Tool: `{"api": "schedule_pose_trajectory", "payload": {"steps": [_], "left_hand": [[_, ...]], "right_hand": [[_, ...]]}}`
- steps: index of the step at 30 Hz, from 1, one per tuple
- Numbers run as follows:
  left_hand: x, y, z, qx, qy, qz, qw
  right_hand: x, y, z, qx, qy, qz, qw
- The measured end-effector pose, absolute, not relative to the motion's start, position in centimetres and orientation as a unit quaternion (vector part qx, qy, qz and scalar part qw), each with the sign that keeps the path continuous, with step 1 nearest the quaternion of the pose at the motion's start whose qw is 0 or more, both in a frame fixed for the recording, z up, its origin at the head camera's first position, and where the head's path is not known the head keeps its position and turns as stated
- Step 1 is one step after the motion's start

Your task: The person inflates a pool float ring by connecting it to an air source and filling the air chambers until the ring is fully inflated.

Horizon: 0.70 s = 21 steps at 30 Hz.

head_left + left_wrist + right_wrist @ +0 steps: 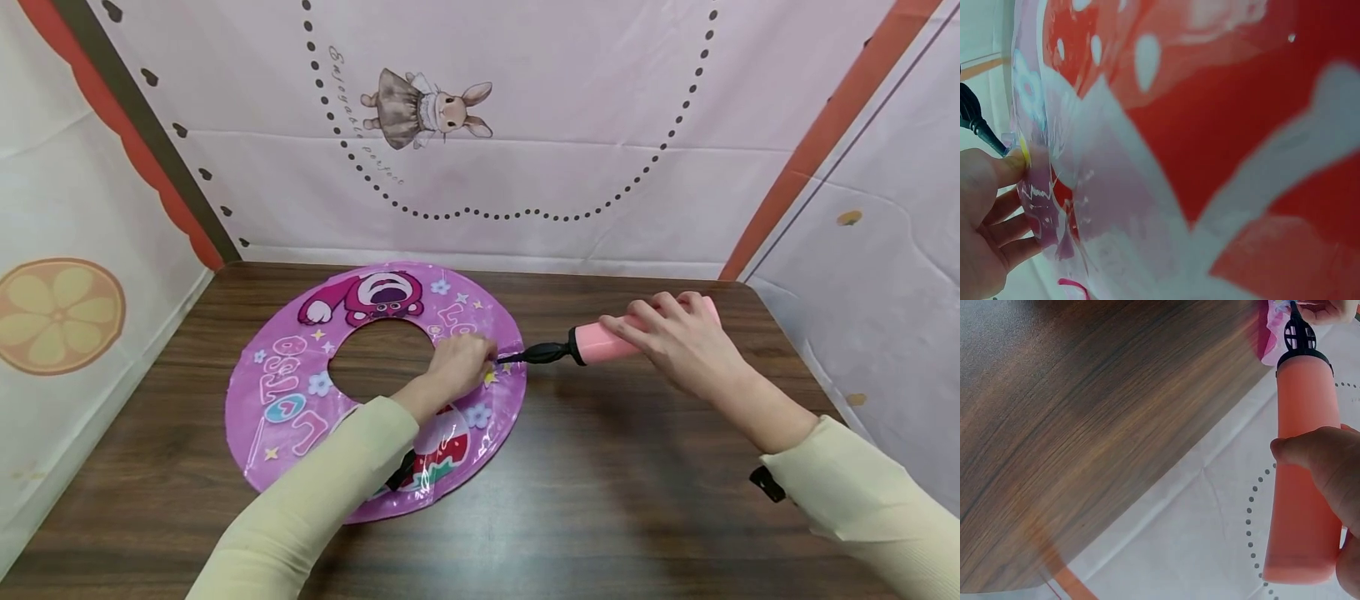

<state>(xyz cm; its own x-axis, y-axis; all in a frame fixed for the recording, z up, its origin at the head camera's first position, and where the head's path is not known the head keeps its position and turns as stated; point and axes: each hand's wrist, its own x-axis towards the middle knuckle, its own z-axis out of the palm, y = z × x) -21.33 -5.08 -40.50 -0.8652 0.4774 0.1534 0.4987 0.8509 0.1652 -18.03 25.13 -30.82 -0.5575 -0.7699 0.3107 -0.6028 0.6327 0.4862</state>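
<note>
A purple swim ring [251, 408] with cartoon and strawberry prints lies on the table, looking puffed up in the left wrist view. My left hand [459, 368] pinches the ring's right side at its clear valve [1009, 141], thumb on the near face. Pink-bodied with a black tip, a hand pump [606, 343] is held out to the right by my right hand [686, 346], whose fingers wrap its barrel. The pump's black nozzle [543, 352] points left and meets the valve by the left fingertips. How deep it sits is hidden.
The dark wooden table [600, 500] carries the ring on its left half. Patterned cloth [570, 100] hangs behind it, with more cloth at both sides. A black strap piece [767, 483] shows at the right sleeve.
</note>
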Motion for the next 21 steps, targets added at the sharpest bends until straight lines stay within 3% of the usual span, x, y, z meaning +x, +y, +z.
{"api": "schedule_pose_trajectory", "payload": {"steps": [10,16,21], "left_hand": [[-21.5,-4.8,-40.2,-0.248,-0.964,-0.09,0.037],[-21.4,-4.6,-40.2,-0.244,-0.965,-0.078,0.056],[-21.3,-4.5,-40.3,-0.235,-0.967,-0.074,0.061]], "right_hand": [[-18.7,24.6,-30.7,0.425,-0.835,-0.16,0.311],[-18.6,23.7,-29.8,0.45,-0.809,-0.158,0.345],[-18.9,23.4,-30.0,0.45,-0.811,-0.169,0.335]]}}
